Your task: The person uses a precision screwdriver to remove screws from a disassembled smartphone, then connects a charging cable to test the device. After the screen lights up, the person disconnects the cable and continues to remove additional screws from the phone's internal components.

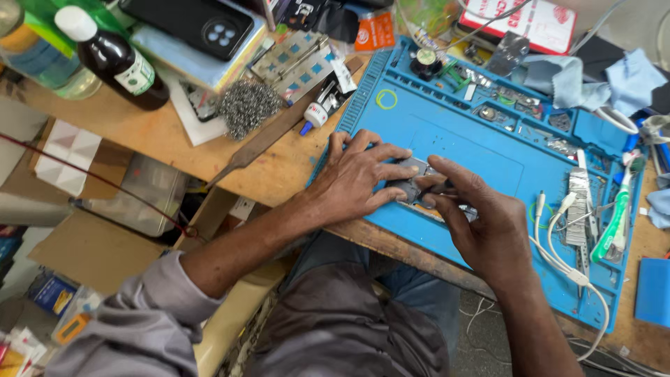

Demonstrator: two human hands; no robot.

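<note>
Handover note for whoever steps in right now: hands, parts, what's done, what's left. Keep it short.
Left hand: flat on the blue work mat, fingers pressing down on the small grey device.
Right hand: fingertips on the same device from the other side; whether it pinches a tool cannot be told.
Device lies near the mat's front edge, mostly covered by both hands.
Nearby: green toothbrush and white cables on the mat's right side, glue tube and steel wool on the wooden bench.
Done or left: device's state is hidden.
</note>
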